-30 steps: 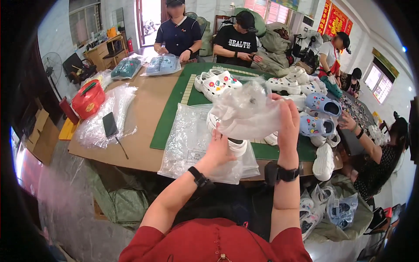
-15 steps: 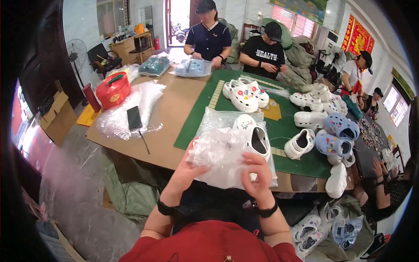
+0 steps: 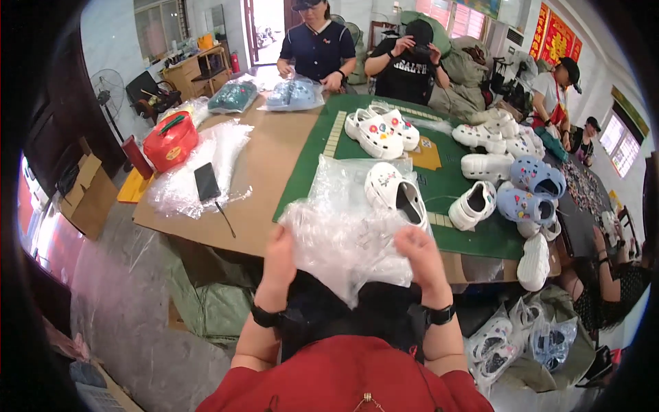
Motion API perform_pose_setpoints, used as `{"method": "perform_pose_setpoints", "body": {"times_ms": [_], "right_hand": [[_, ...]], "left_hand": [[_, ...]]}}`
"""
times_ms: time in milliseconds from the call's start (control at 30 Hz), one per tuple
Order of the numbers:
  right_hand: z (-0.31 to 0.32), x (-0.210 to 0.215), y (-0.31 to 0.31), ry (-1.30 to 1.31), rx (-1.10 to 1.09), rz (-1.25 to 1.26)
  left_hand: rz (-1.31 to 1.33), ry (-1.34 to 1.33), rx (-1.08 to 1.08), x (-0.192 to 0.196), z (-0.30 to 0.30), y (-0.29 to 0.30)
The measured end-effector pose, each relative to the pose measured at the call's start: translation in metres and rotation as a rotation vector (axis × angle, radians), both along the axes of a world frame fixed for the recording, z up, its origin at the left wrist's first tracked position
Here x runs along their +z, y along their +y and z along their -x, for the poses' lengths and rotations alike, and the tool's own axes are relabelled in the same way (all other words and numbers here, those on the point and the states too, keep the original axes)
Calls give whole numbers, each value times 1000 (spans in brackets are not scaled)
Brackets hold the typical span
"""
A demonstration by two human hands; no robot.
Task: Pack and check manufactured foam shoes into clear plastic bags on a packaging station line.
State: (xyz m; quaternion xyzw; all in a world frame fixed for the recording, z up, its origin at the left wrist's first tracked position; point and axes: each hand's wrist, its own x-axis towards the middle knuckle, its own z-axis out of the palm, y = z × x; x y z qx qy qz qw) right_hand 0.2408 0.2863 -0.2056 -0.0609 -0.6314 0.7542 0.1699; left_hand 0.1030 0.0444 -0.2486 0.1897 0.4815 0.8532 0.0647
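A crumpled clear plastic bag (image 3: 343, 240) is held up at the table's near edge, its left side gripped by the left hand (image 3: 280, 257) and its right side by the curled right hand (image 3: 420, 255); the left fingertips are hidden by the film. The bag is stretched with its long axis running from left to right between the hands, and one corner is pointed down toward the wearer's lap. Just beyond it, a white foam clog with small charms (image 3: 388, 184) is set upright, its toe pointed away and slightly left, its long axis slanted toward the near right, its heel end partly covered by the film. Beneath the clog a flat clear plastic bag (image 3: 336, 177) is spread over a green mat bordered with pale tiles (image 3: 305, 180), which is laid on a brown tabletop (image 3: 264, 154). A charm-studded white pair (image 3: 381, 132) is placed farther back, and blue clogs with charms (image 3: 527, 206) are grouped at right. At left, a black phone (image 3: 205, 182) is rested on clear film beside a round red bag (image 3: 170, 141). The far side is occupied by two people in dark tops, and a standing fan (image 3: 108, 88) is seen near the left wall.
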Motion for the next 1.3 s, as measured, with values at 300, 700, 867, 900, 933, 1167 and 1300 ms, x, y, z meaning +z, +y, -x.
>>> {"method": "perform_pose_setpoints", "body": {"times_ms": [300,700,867,900,933,1167,1300], "right_hand": [[-28,13,0,420,-438,-21],[-69,24,3,523,-149,-428],[-42,43,9,351,-397,-481],[-37,44,10,362,-478,-548],[-34,48,12,388,-548,-673],[-5,45,11,-74,43,-907],[9,12,13,-66,-170,-417]], "left_hand": [[171,2,279,11,24,0],[-214,-446,-104,26,59,-21],[-87,-296,-118,55,54,-19],[-96,-259,-161,57,56,-19],[-98,-258,-154,64,56,-19],[26,-181,-251,85,59,-9],[5,-145,-498,47,83,-33]]}}
